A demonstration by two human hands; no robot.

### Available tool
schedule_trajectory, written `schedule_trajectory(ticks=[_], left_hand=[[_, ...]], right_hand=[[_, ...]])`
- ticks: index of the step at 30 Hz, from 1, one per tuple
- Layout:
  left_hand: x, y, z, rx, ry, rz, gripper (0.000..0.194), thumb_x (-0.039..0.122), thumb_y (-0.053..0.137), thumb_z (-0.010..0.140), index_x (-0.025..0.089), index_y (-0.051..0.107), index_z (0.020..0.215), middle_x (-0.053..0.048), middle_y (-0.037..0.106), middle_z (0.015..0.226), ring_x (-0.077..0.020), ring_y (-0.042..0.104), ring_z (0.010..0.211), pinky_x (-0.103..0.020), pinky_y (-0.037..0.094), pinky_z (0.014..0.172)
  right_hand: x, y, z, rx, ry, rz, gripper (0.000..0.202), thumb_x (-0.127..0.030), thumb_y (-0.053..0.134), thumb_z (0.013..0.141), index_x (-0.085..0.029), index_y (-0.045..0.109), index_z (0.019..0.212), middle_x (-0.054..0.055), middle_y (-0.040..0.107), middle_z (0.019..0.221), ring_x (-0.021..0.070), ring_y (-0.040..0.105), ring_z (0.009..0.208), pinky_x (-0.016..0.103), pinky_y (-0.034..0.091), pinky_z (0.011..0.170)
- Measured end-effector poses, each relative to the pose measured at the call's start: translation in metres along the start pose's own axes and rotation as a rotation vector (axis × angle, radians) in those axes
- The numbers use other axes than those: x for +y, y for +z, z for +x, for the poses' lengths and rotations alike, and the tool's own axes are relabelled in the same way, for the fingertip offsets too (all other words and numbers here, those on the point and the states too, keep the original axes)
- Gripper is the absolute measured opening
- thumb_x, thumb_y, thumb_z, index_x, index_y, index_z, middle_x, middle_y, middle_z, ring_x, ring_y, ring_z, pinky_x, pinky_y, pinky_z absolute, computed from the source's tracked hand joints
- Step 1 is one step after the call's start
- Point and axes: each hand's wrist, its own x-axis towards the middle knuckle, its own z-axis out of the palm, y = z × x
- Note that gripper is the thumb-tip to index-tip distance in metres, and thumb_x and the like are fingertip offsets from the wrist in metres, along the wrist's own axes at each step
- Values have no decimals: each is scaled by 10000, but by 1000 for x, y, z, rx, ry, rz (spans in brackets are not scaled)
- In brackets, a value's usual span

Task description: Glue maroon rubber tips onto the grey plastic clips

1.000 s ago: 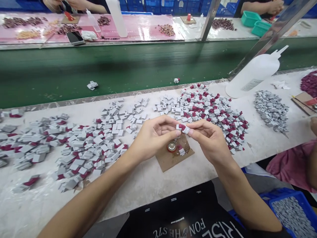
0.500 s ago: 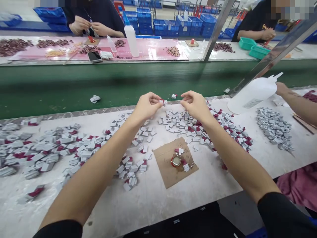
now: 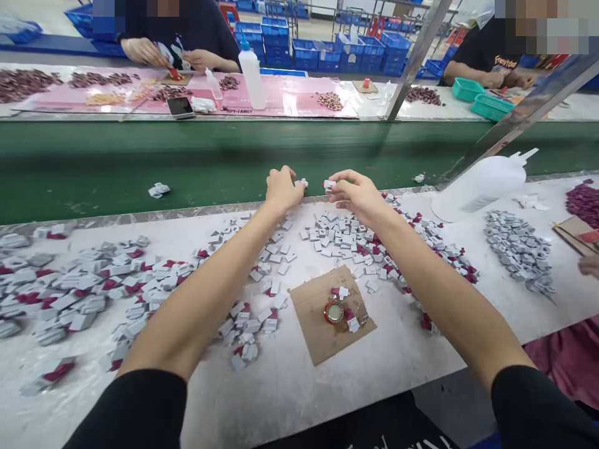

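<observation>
My left hand [image 3: 284,189] reaches over the far edge of the table, its fingers curled together at a small grey-white piece [image 3: 303,183]. The fingertips partly hide that piece. Close by on the right, my right hand [image 3: 358,196] pinches a small white-and-red piece [image 3: 329,185] between thumb and fingers. Below both hands lie heaps of loose grey pieces [image 3: 344,234], some joined to dark red parts. Nearer me is a brown cardboard square [image 3: 313,330], bearing a round red-rimmed pot [image 3: 334,312] and a few grey-and-red pieces [image 3: 353,323].
A green belt [image 3: 224,159] runs beyond the table, with a grey piece [image 3: 159,189] on it. A white squeeze bottle [image 3: 482,187] leans at right, near a metal post [image 3: 528,106] and a grey heap [image 3: 519,249]. Co-workers sit opposite; another person's hand [image 3: 589,265] shows at right.
My right hand was apart from any piece; now it grips a white-and-red one. My left hand has reached slightly farther forward. Pieces on the belt have shifted left. The neighbour's hand has left the bottle.
</observation>
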Motion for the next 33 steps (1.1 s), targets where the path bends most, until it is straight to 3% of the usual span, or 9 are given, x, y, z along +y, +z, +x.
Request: schedule_trajectory(ticks=[2, 4, 8, 11, 18, 24, 26, 31, 33], left_hand=[[7, -10, -27, -130, 181, -119, 240, 128, 704, 929, 205, 716, 1156, -119, 734, 1213, -265, 675, 1113, -458, 542, 1020], [17, -18, -60, -358, 314, -327, 290, 200, 657, 996, 226, 726, 1277, -91, 779, 1178, -231, 712, 1051, -400, 583, 935], [34, -27, -117, -551, 408, -524, 248, 323, 806, 960, 198, 771, 1171, -75, 819, 1100, -211, 752, 1004, -348, 618, 886], [39, -30, -142, -561, 349, -529, 136, 303, 798, 980, 194, 790, 1061, -59, 833, 1005, -189, 764, 907, -336, 625, 853], [33, -41, -199, -643, 197, -410, 75, 257, 766, 1012, 215, 812, 1054, -31, 837, 977, -186, 769, 895, -330, 628, 830], [25, -45, -239, -786, 103, -359, 148, 324, 693, 1081, 250, 811, 1131, -35, 839, 1067, -217, 782, 975, -365, 633, 855], [20, -47, -236, -756, 116, -233, 186, 356, 689, 1082, 245, 789, 1194, -51, 820, 1097, -239, 763, 984, -392, 631, 856], [-3, -47, -203, -240, 194, 441, 233, 241, 626, 1062, 170, 713, 1266, -179, 703, 1285, -389, 630, 1265, -574, 549, 1092], [-12, -45, -192, -167, 205, 554, 244, 244, 594, 1073, 159, 700, 1276, -199, 678, 1288, -417, 591, 1292, -603, 521, 1127]], right_hand=[[2, -10, -31, -55, 43, 367, 126, -247, 658, 948, -268, 682, 1071, 24, 788, 953, 188, 767, 848, 335, 627, 786], [5, -18, -63, -95, 87, 649, 167, -225, 725, 876, -274, 688, 1031, -3, 746, 870, 172, 740, 800, 315, 609, 752], [11, -25, -116, -126, 166, 810, 202, -254, 801, 842, -270, 697, 1014, -20, 749, 854, 162, 737, 780, 310, 623, 746], [12, -28, -144, -125, 144, 723, 193, -331, 830, 894, -266, 716, 1036, -3, 780, 855, 189, 777, 797, 344, 654, 756], [9, -26, -207, 15, -189, 84, 126, -273, 804, 997, -272, 814, 1123, 48, 837, 1084, 228, 806, 971, 379, 679, 884], [16, -17, -244, -48, -254, -49, 162, -165, 716, 1027, -278, 815, 1088, 38, 833, 1006, 229, 780, 908, 360, 635, 787], [21, -15, -247, -18, -209, -26, 127, -185, 735, 1024, -270, 822, 1060, 38, 825, 956, 227, 775, 871, 350, 628, 754], [30, -9, -250, 64, -163, -6, 93, -211, 780, 1006, -268, 849, 1030, 27, 841, 937, 204, 742, 792, 343, 620, 742], [32, -5, -252, 56, -144, 14, 96, -217, 780, 1011, -273, 855, 1032, 28, 859, 977, 206, 751, 816, 348, 623, 755]])
